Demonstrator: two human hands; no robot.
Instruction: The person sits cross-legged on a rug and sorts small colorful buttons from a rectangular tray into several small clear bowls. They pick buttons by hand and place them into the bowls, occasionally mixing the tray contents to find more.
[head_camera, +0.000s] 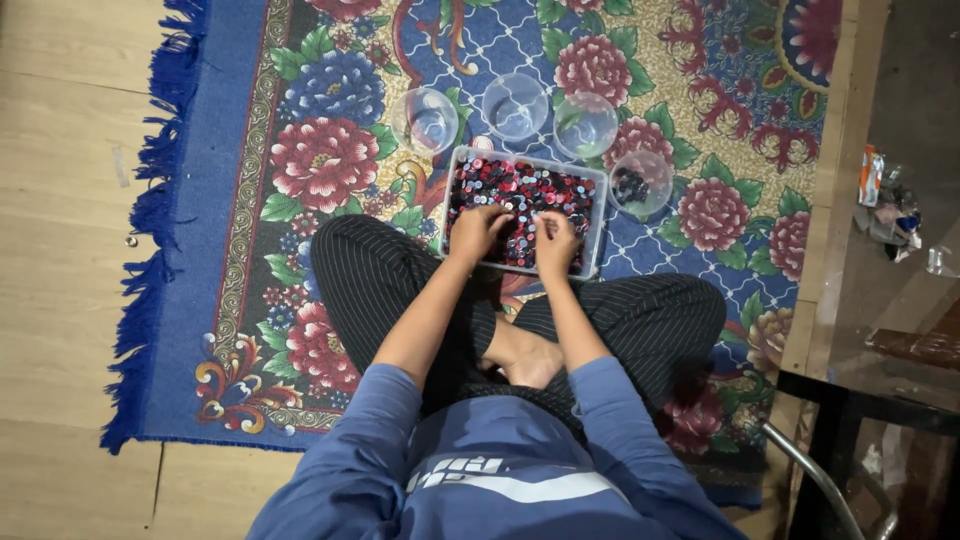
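A clear rectangular tub (598, 205) full of small red, black and white buttons (520, 190) sits on the rug in front of my crossed legs. My left hand (478, 230) rests in the near left part of the tub, fingers curled down into the buttons. My right hand (556, 243) is beside it at the near right, fingers bent over the buttons. Whether either hand pinches a button is hidden. Beyond the tub stand three clear empty bowls (424, 120) (515, 105) (585, 124). A fourth clear bowl (640, 184) to the right holds dark buttons.
I sit on a blue floral rug (330, 150) with a fringe, laid on a pale wooden floor (60, 200). At the right is a dark glass-topped table (900, 300) with small packets (880, 205) on it and a metal chair leg below.
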